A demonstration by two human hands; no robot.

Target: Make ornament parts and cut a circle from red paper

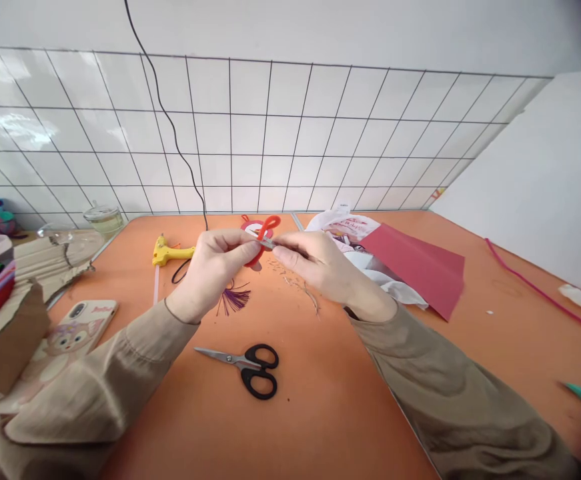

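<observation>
A bright red, fuzzy strip bent into a loop is held up between the hands, above the orange tabletop. Its lower part is pinched between thumb and forefinger of the left hand. The fingertips of the right hand are closed just beside the crossing, apparently on a small greyish piece; its nature cannot be told, and the exact contact is partly hidden.

Handling (judged): the strip is expected to be very light, soft on the surface and bendable, holding its shape if cored with wire. Little slip is likely; the loop could be flattened by a firm squeeze. Grip is best taken at the crossing, with the loop left free.

Surroundings: a purple thread tassel is seen below and between the hands; metal scissors with black handles lie nearer the body. A yellow glue gun is noted beyond the left hand, a flat dark-red sheet right of the right hand.
</observation>
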